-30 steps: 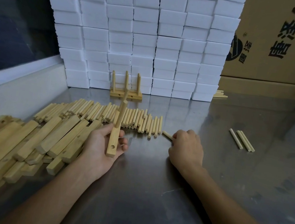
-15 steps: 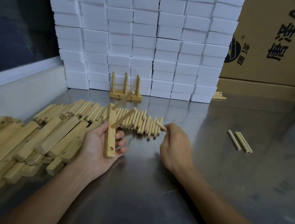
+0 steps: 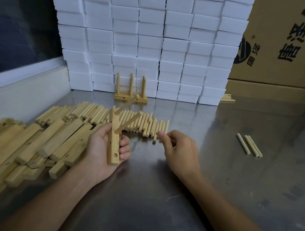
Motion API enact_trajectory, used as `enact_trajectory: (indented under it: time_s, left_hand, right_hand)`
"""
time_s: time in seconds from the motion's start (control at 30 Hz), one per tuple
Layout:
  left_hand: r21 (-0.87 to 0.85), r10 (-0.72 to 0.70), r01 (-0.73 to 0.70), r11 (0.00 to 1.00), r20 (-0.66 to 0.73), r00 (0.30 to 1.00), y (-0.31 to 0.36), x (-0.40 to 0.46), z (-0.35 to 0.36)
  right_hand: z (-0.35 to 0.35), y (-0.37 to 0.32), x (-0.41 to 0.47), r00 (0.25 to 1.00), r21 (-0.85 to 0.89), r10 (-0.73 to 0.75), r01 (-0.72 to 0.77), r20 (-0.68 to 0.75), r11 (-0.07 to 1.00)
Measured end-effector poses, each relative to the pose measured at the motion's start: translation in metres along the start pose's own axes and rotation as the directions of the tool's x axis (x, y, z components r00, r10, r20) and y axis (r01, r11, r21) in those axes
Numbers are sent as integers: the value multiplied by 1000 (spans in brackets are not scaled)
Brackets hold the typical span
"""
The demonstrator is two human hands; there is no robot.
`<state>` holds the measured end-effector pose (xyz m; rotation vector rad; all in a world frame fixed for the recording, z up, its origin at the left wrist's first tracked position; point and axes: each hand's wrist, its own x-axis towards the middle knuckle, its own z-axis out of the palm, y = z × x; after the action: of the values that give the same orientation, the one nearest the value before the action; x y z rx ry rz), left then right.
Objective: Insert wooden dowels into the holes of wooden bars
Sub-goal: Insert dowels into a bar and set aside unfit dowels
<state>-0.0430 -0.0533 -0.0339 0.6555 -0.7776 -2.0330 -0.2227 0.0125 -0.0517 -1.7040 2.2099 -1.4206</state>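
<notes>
My left hand (image 3: 104,147) grips a wooden bar (image 3: 113,145) held nearly upright, tilted toward me. Two dowels (image 3: 130,102) stick out of the bar's upper part, slanting up to the right; a bare hole shows near its lower end. My right hand (image 3: 179,152) pinches a single dowel (image 3: 171,139) between thumb and fingers, just right of the bar, and most of that dowel is hidden by the fingers. A row of loose dowels (image 3: 146,124) lies on the steel table behind both hands. A pile of bars (image 3: 26,142) lies at the left.
A finished bar with three upright dowels (image 3: 130,92) stands at the foot of a white foam block wall (image 3: 149,36). Three loose dowels (image 3: 249,147) lie at the right. Cardboard boxes (image 3: 286,46) stand at the back right. The steel table (image 3: 155,203) reaches toward me.
My right hand lifted a dowel off the table and carried it left toward the bar. My left hand turned the bar, so its two dowels now slant to the right.
</notes>
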Motion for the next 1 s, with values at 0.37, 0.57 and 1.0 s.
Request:
enact_trajectory:
  time_s: [0.37,0.57,1.0]
  left_hand:
    - [33,6,-6,999,-8,1000,2,3,0]
    - [45,-4,4,999,-1,1000,4,1,-2]
    - [150,58,-55,987,-17,998,-4,2,2]
  right_hand:
    - [10,-45,-31,898,205,-417,385,142,900]
    - [7,-47,-31,858,159,-472,446,202,881]
    - [-3,-59,-27,704,-192,-682,711,200,677]
